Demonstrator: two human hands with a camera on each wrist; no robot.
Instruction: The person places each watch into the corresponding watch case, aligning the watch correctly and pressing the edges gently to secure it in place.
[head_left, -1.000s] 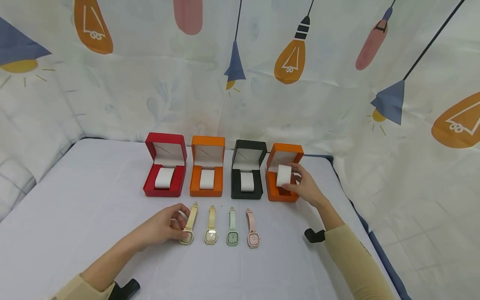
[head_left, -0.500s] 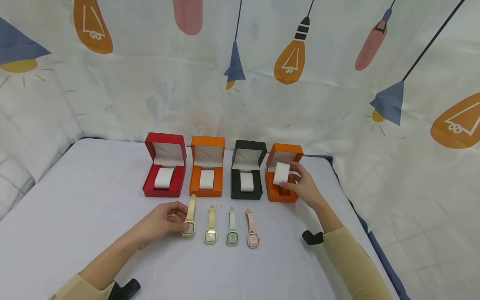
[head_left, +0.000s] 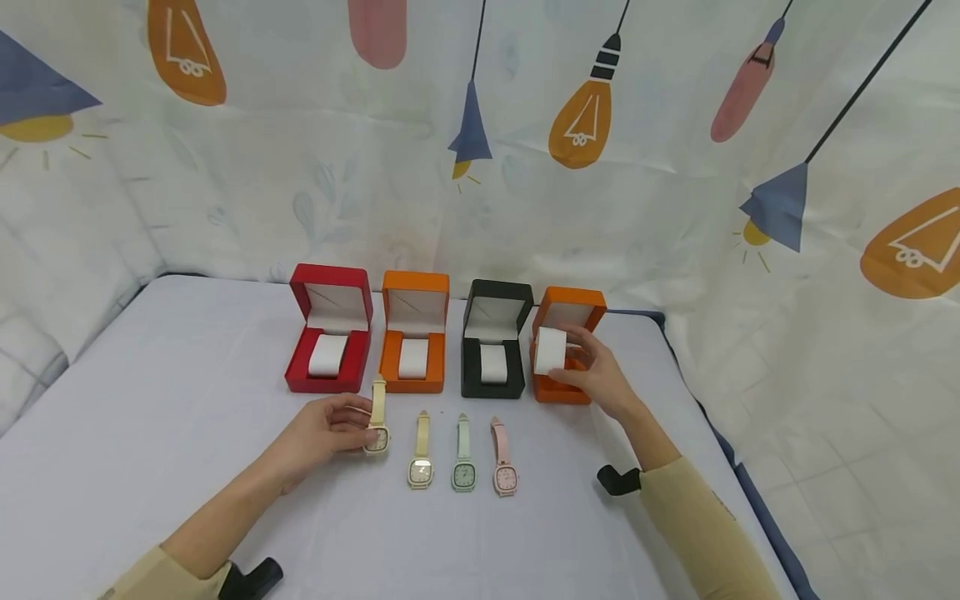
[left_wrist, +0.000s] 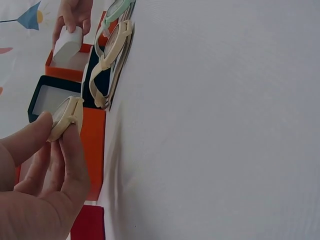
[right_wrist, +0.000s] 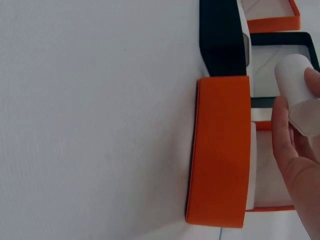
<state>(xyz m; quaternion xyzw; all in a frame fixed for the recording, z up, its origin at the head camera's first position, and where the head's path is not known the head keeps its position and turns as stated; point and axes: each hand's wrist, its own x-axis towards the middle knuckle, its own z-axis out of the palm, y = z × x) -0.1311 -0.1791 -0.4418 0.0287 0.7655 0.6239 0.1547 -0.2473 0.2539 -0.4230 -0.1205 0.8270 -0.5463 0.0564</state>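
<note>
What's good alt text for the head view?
A person's left grip holds a pale yellow watch; the right grip holds a white cushion. On the white table, three more watches lie before four open boxes: red, orange, dark, orange.

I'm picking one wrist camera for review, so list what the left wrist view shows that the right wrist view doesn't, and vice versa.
Only left wrist: the left hand pinching a cream watch, another cream watch, part of the pale green watch and part of the red box.

Only right wrist: the unobstructed front wall of the right orange box.

Both: the right hand holding the white cushion, the dark box and parts of both orange boxes.
</note>
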